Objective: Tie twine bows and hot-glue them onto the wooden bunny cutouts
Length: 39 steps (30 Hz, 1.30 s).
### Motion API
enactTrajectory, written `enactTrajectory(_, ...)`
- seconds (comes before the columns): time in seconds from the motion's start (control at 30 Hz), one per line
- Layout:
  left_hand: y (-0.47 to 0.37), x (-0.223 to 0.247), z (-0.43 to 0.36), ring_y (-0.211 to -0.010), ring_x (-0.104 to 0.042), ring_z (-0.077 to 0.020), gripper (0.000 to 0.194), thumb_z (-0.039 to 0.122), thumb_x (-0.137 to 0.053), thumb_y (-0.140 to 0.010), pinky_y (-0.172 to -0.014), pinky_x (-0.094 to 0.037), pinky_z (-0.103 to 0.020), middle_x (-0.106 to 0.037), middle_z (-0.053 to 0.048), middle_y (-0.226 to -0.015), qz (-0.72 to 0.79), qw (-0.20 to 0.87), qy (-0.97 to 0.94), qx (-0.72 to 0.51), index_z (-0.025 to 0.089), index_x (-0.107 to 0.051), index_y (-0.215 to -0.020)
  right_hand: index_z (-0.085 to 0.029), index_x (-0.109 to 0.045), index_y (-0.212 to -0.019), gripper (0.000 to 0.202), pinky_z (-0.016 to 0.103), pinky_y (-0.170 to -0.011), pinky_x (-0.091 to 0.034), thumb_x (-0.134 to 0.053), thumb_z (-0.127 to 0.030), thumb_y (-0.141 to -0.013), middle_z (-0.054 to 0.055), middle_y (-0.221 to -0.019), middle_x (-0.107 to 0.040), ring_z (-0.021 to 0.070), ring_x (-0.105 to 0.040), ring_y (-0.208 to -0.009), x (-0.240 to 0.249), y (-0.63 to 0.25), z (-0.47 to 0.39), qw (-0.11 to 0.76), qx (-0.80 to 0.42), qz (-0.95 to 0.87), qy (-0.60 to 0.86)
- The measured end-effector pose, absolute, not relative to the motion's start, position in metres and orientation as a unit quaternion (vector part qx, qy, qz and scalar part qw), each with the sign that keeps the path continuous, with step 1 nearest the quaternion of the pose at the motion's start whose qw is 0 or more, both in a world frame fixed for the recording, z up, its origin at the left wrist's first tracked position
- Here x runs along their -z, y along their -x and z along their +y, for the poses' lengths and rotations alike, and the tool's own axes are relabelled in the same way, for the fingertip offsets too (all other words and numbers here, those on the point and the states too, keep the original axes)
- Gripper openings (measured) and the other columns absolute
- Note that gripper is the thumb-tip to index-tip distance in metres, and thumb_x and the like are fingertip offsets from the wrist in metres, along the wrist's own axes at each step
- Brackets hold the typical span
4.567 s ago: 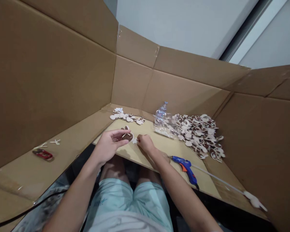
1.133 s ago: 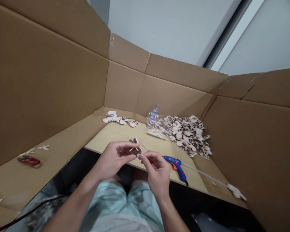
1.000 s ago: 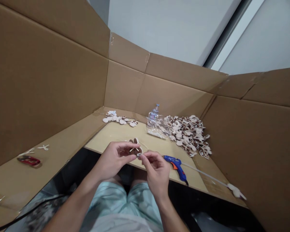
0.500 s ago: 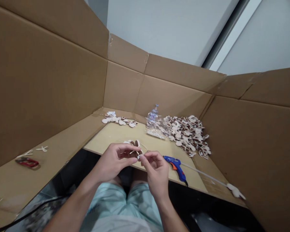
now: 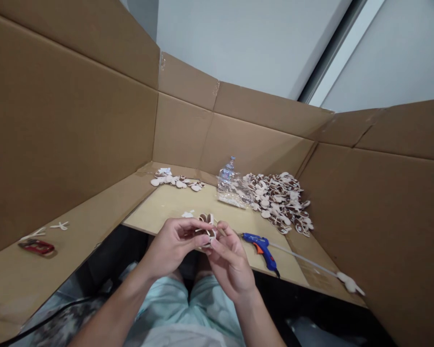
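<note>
Near the lower centre of the frame, the left hand (image 5: 173, 243) pinches a small brown and white ornament (image 5: 210, 233) between thumb and fingers, and the right hand (image 5: 233, 265) grips its right edge with fingertips. Just above them, white scraps (image 5: 188, 214) lie on the pale board (image 5: 155, 207), while a blue glue gun (image 5: 263, 246) rests right of the right hand, below a heap of similar ornaments (image 5: 280, 200) at right of centre.

We find open surface (image 5: 166, 202) beyond our fingers (image 5: 193, 223); the glue gun (image 5: 262, 246) obstructs just right, the heap (image 5: 280, 197) farther off forward-right.
</note>
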<state>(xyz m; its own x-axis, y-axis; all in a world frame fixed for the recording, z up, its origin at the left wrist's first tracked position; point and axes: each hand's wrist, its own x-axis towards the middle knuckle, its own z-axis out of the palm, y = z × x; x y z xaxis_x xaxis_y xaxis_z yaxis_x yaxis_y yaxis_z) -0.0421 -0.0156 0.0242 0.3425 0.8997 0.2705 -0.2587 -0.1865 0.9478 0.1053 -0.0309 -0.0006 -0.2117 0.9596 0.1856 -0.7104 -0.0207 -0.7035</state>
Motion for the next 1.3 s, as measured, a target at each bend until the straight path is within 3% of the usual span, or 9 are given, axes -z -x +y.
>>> enactTrajectory(0.33,0.043,-0.028,-0.014,-0.076,-0.065,-0.012,0.014,0.018,-0.076,-0.071,-0.072,-0.05,-0.021,-0.074,-0.001,-0.082,0.289,0.556,-0.596,-0.502,0.019,-0.076,-0.085,-0.024,-0.07,-0.097,0.022,0.02,-0.064,-0.045,-0.074,-0.031,-0.077,0.002,-0.091,-0.064,0.012,-0.057,-0.079,-0.002,-0.122,-0.015,0.616,-0.63,-0.414,0.229)
enactTrajectory(0.43,0.043,-0.026,-0.012,-0.065,-0.057,-0.0084,0.015,0.018,-0.081,-0.065,-0.062,-0.043,-0.018,-0.068,0.002,-0.071,0.32,0.535,-0.596,-0.506,0.018,-0.074,-0.078,-0.02,-0.069,-0.075,0.012,0.022,-0.065,-0.043,-0.075,-0.031,-0.077,0.001,-0.081,-0.063,0.0115,-0.055,-0.074,0.003,-0.13,-0.009,0.647,-0.54,-0.465,0.27)
enactTrajectory(0.53,0.04,-0.019,-0.008,-0.059,-0.051,-0.0077,0.015,0.018,-0.083,-0.061,-0.057,-0.039,-0.019,-0.065,0.003,-0.064,0.342,0.53,-0.594,-0.499,0.016,-0.073,-0.072,-0.018,-0.06,-0.058,0.029,0.024,-0.068,-0.043,-0.071,-0.033,-0.081,0.001,-0.075,-0.062,0.0125,-0.056,-0.073,0.01,-0.143,-0.006,0.649,-0.433,-0.537,0.321)
enactTrajectory(0.7,0.023,0.004,0.003,-0.069,-0.061,-0.0134,0.024,0.017,-0.085,-0.055,-0.068,-0.044,-0.025,-0.073,-0.003,-0.075,0.328,0.601,-0.59,-0.427,0.016,-0.077,-0.078,-0.025,-0.061,-0.117,0.029,0.027,-0.065,-0.045,-0.055,-0.038,-0.092,0.001,-0.082,-0.064,0.0137,-0.057,-0.068,0.008,-0.17,-0.008,0.472,-0.395,-0.683,0.393)
enactTrajectory(0.83,0.006,0.02,0.011,-0.067,-0.065,-0.0157,0.022,0.021,-0.086,-0.051,-0.066,-0.047,-0.027,-0.073,-0.004,-0.071,0.324,0.664,-0.578,-0.348,0.013,-0.074,-0.068,-0.023,-0.065,-0.106,0.024,0.025,-0.066,-0.045,-0.057,-0.04,-0.09,0.002,-0.085,-0.064,0.0141,-0.058,-0.074,0.009,-0.19,-0.001,0.361,-0.437,-0.717,0.406)
enactTrajectory(1.0,-0.005,0.018,0.043,-0.065,-0.068,-0.0191,0.046,0.021,-0.092,-0.026,-0.055,-0.049,-0.026,-0.07,0.0,-0.062,0.333,0.699,-0.582,-0.25,0.017,-0.059,-0.059,-0.021,-0.06,-0.088,0.023,0.023,-0.057,-0.04,-0.064,-0.043,-0.085,-0.002,-0.071,-0.059,0.0108,-0.052,-0.061,0.018,-0.207,0.015,0.353,-0.552,-0.638,0.405)
enactTrajectory(1.07,0.001,0.011,0.073,-0.07,-0.069,-0.0198,0.043,0.026,-0.091,-0.034,-0.06,-0.052,-0.027,-0.074,-0.003,-0.072,0.352,0.644,-0.648,-0.201,0.017,-0.066,-0.067,-0.02,-0.059,-0.078,0.026,0.024,-0.057,-0.041,-0.064,-0.045,-0.084,-0.001,-0.068,-0.06,0.011,-0.051,-0.059,0.013,-0.217,0.024,0.343,-0.553,-0.628,0.427)
enactTrajectory(1.2,0.033,-0.007,0.168,-0.086,-0.07,-0.0219,0.023,0.037,-0.068,-0.077,-0.073,-0.054,-0.03,-0.076,-0.007,-0.09,0.48,0.436,-0.728,-0.224,0.015,-0.072,-0.075,-0.022,-0.064,-0.068,0.033,0.03,-0.055,-0.045,-0.069,-0.053,-0.075,0.002,-0.06,-0.061,0.0155,-0.056,-0.056,-0.01,-0.265,0.049,0.342,-0.474,-0.622,0.521)
enactTrajectory(1.3,0.074,-0.015,0.242,-0.102,-0.064,-0.0243,0.024,0.033,-0.057,-0.089,-0.087,-0.051,-0.04,-0.069,-0.01,-0.11,0.587,0.304,-0.7,-0.269,0.012,-0.068,-0.095,-0.029,-0.073,-0.088,0.033,0.039,-0.065,-0.05,-0.066,-0.058,-0.075,0.013,-0.101,-0.07,0.0245,-0.067,-0.082,-0.024,-0.319,0.066,0.543,-0.223,-0.503,0.635)
